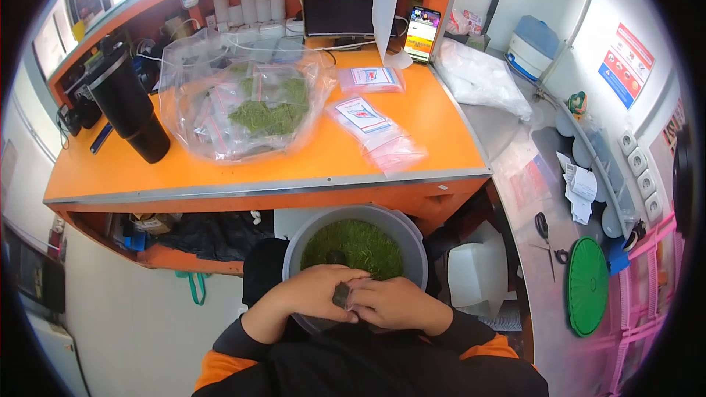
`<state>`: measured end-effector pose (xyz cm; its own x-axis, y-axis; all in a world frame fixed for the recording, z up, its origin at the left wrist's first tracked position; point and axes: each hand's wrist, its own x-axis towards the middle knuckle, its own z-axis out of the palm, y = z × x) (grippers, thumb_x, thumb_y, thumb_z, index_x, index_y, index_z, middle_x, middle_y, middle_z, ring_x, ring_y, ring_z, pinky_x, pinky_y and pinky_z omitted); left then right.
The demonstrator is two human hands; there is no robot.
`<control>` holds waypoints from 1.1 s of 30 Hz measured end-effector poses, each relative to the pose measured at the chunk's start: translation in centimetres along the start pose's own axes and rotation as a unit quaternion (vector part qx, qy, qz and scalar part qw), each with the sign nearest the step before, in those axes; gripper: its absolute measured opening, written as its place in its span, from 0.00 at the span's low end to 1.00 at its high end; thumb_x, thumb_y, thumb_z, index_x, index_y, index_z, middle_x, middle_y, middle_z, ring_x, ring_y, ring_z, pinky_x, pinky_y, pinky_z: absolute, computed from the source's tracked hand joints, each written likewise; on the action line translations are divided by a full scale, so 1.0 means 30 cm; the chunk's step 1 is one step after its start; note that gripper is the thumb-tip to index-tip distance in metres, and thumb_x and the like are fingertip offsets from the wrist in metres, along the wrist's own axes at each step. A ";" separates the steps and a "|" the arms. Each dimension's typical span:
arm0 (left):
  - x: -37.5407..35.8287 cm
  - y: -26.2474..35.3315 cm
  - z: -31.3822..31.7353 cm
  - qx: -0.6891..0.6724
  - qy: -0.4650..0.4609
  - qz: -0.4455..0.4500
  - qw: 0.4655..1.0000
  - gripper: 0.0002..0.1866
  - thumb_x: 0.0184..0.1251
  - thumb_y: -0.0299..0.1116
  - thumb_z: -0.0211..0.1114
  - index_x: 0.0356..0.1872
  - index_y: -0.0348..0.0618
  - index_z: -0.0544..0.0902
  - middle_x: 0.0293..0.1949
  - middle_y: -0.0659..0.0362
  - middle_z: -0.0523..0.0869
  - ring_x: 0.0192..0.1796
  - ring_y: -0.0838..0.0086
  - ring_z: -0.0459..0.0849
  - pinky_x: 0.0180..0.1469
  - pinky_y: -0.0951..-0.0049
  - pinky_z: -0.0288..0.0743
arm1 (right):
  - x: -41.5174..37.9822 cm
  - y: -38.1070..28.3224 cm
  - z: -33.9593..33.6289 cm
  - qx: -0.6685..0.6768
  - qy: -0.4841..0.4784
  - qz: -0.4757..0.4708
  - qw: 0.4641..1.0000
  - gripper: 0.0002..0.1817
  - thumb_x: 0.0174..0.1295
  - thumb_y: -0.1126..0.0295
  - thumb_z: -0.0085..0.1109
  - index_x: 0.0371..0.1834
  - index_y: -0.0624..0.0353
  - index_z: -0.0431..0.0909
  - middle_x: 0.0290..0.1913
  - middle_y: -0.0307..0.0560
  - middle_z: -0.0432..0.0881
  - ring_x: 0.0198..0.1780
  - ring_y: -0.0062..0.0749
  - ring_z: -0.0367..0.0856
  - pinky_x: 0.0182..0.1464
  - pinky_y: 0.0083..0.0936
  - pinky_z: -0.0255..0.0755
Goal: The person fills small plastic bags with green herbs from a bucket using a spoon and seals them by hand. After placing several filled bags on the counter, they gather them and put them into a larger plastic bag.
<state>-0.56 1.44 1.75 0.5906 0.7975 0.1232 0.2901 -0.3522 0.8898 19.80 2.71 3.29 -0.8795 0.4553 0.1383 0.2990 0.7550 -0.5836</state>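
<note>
So we've got both hands working close together over the near side of a grey plastic tub (417,250), right in front of our lap. Our left hand (312,290) comes in from the lower left, back turned up, wrist a bit bent, with the fingers reaching across to the right and curving around a small clear plastic bag (341,295). Our right hand (393,303) angles in from the other side, knuckles up, fingers curled in and pinching the same bag, so the two sets of fingertips pretty much meet. Something dark green shows through the plastic between them; most of the bag is hidden by our fingers, so we can't tell how full it is. Both elbows are out wide, black cuffs stopping at the wrists.

The tub's got a bed of shredded green leaf (368,242) in it, just beyond our fingers. Past that is the orange table (441,129), with a big clear plastic bag (246,99) of packed green bits, two stacks of printed zip bags (368,79) and a black tumbler (125,103).
</note>
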 end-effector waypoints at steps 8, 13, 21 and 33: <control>-0.013 0.010 -0.046 -0.022 -0.029 -0.057 0.998 0.28 0.40 0.33 0.70 0.48 0.39 0.77 0.40 0.52 0.80 0.44 0.62 0.80 0.47 0.68 0.72 | 0.001 -0.040 -0.028 0.081 0.089 0.001 0.993 0.11 0.54 0.68 0.60 0.40 0.51 0.73 0.37 0.41 0.80 0.33 0.42 0.81 0.32 0.34 0.76; -0.018 0.034 -0.016 -0.033 -0.017 0.015 0.999 0.28 0.37 0.35 0.72 0.46 0.42 0.76 0.39 0.54 0.78 0.44 0.62 0.77 0.46 0.69 0.70 | 0.005 -0.051 -0.047 0.080 0.005 -0.012 0.997 0.12 0.54 0.68 0.59 0.41 0.51 0.73 0.36 0.44 0.80 0.32 0.45 0.80 0.32 0.35 0.75; -0.023 0.036 0.007 0.046 -0.009 0.011 0.999 0.26 0.35 0.36 0.73 0.42 0.42 0.77 0.37 0.53 0.79 0.42 0.58 0.77 0.44 0.66 0.71 | 0.034 -0.048 0.009 -0.042 -0.061 -0.012 0.997 0.11 0.52 0.71 0.54 0.39 0.55 0.77 0.36 0.45 0.81 0.30 0.42 0.81 0.31 0.34 0.76; -0.149 -0.007 -0.117 -0.310 0.173 -0.015 0.935 0.41 0.37 0.37 0.76 0.57 0.39 0.67 0.48 0.58 0.72 0.55 0.71 0.71 0.60 0.67 0.62 | 0.064 -0.045 -0.061 0.038 0.155 0.135 0.978 0.08 0.54 0.64 0.60 0.28 0.56 0.77 0.28 0.44 0.79 0.30 0.43 0.80 0.31 0.32 0.74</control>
<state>-5.90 -0.32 2.57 0.2785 0.9513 0.1324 -0.2533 -0.0602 0.9655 18.38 3.44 5.82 -0.6141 0.7632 0.2010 0.4662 0.5563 -0.6878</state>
